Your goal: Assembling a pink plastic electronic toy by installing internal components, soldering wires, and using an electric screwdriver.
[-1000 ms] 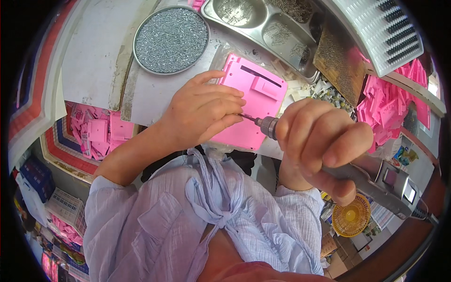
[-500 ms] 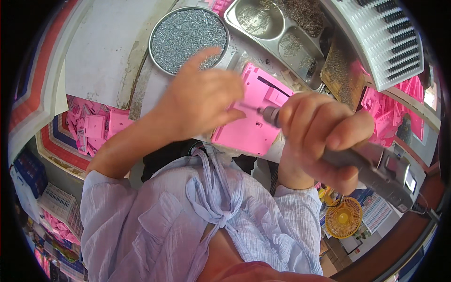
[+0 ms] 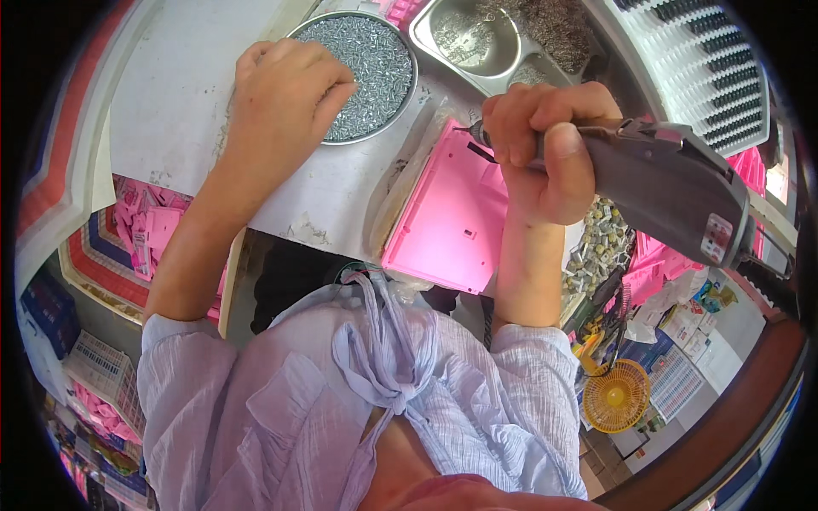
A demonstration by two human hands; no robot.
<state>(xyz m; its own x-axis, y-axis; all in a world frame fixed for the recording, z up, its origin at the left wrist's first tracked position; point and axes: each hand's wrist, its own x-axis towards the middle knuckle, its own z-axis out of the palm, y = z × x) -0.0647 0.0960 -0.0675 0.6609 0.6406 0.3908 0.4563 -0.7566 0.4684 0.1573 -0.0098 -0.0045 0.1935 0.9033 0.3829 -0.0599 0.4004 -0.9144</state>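
Observation:
My right hand (image 3: 545, 145) is wrapped round a dark grey electric screwdriver (image 3: 673, 183). The tool's bit reaches the far edge of a pink plastic panel (image 3: 447, 221), close to a dark slot; whether it touches a screw is too small to tell. My left hand (image 3: 285, 98) is over the left rim of a round metal dish (image 3: 375, 68) full of small silver screws. Its fingers are curled, with thumb and forefinger tips drawn together; anything between them cannot be made out. The panel lies on a clear plastic bag (image 3: 400, 192) on the white table.
A compartmented steel tray (image 3: 469, 38) with small metal parts stands beyond the panel. White trays of black parts (image 3: 720, 77) are at far right. Small metal-and-yellow parts (image 3: 596, 247) lie right of my forearm. Pink pieces (image 3: 149, 226) fill a bin at left; a yellow basket (image 3: 616, 396) is lower right.
My left hand has left the panel and moved left and away to the screw dish, its fingers closing. The screwdriver has swung up, its bit now at the panel's far edge.

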